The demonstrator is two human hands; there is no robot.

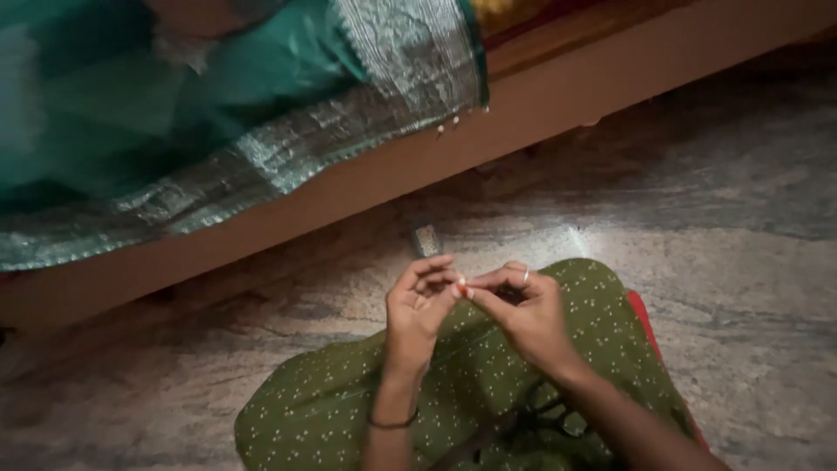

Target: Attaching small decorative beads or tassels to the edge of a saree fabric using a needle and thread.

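- The left hand [418,305] and the right hand [523,310] are meeting above the lap, fingertips pressing together at the middle of the view.
- Between the fingertips a tiny pale object [461,282] is showing; it is too small and blurred to tell what kind of thing it is, or which way its long axis is running.
- The left hand is curling loosely, palm turned toward the person, with thumb and forefinger pinching at the pale speck; the other fingers are folding in behind.
- The right hand is also pinching with thumb and forefinger at the same spot, its knuckles facing up; a ring [526,275] is sitting on one finger.
- A dark bangle [392,424] is circling the left wrist.
- The hands are hovering over an olive green dotted garment [488,375] that is covering the person's folded legs, with a red edge [645,323] peeking out at the right side.
- A small dark rectangular object [426,239] is lying on the mottled stone floor [741,262] just beyond the hands.
- A wooden bed frame [366,174] is running diagonally across the view, and a teal cloth with a silvery woven border [288,148] is draping over it, small tassels hanging at its corner.
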